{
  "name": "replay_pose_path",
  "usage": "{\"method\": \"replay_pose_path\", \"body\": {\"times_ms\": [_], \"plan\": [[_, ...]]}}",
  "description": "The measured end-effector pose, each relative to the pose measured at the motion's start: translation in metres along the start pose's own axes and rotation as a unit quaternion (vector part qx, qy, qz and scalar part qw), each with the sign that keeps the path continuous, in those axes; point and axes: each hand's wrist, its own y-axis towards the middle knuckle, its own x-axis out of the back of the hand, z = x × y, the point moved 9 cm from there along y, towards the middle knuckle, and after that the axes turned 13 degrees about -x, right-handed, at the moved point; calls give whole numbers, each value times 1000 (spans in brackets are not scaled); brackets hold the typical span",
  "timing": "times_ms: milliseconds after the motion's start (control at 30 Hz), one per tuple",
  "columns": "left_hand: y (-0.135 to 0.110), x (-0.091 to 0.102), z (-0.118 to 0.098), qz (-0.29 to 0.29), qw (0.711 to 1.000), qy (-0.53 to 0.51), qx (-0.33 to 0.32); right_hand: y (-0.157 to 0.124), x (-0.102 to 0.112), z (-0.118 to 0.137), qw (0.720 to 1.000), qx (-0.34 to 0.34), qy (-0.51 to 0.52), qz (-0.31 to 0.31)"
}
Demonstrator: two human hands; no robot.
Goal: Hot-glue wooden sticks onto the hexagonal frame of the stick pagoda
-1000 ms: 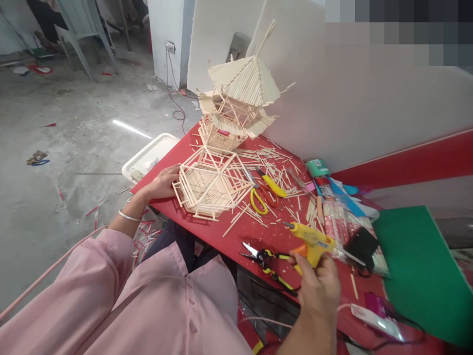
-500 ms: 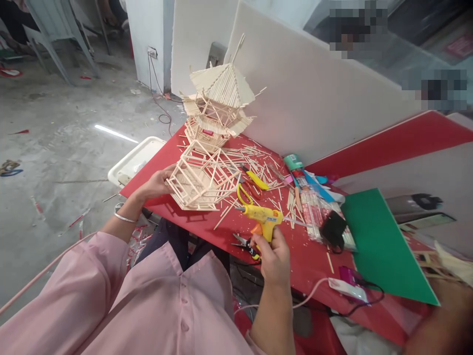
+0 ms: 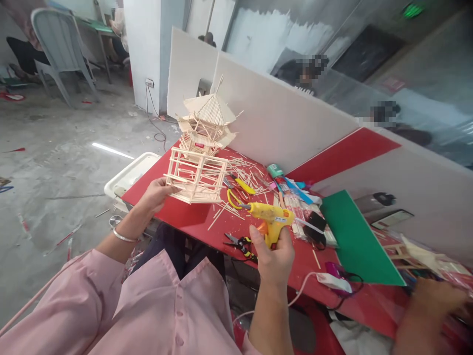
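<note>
My left hand (image 3: pixel 157 193) grips the near left edge of a hexagonal frame of thin wooden sticks (image 3: pixel 195 176) and holds it lifted and tilted above the red table (image 3: pixel 177 215). My right hand (image 3: pixel 274 254) is closed round the handle of a yellow hot glue gun (image 3: pixel 269 217), whose nozzle points left toward the frame, a short gap away. Behind the frame stands a taller stick pagoda with a peaked roof (image 3: pixel 207 123).
Loose sticks, yellow-handled scissors (image 3: pixel 238 190), black-and-yellow pliers (image 3: pixel 241 243), stick packets and a green sheet (image 3: pixel 356 240) lie on the table. White partition boards rise behind. Another person's hand (image 3: pixel 434 301) rests at the right. A white tray (image 3: pixel 127 173) sits left of the table.
My left hand has raised the stick frame off the table and tipped it upright. My right hand has brought the glue gun leftward and up, closer to the frame.
</note>
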Motion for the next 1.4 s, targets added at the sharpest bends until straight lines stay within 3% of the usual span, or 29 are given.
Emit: {"method": "replay_pose_path", "body": {"times_ms": [300, 533, 700, 900, 1033, 1167, 1267, 1400], "plan": [[-45, -17, -19, -61, 984, -157, 53, -17, 6, 69, 988, 133, -35, -71], [-83, -41, -10, -100, 956, -256, 105, -31, 20, 129, 962, 233, -87, -110], [-102, -59, -5, -79, 944, -296, 124, -50, 21, 152, 907, 336, -189, -171], [-118, -71, -5, -81, 938, -309, 139, -62, 6, 169, 824, 419, -290, -246], [-127, -75, -2, -97, 929, -321, 158, -72, -1, 178, 796, 444, -311, -270], [-133, -79, 0, -100, 919, -334, 181, -74, -4, 186, 795, 433, -338, -256], [-134, -86, -3, -77, 914, -348, 194, -68, -7, 197, 796, 419, -368, -237], [-133, -93, -5, -50, 909, -361, 205, -60, -16, 216, 776, 433, -399, -226]]}}
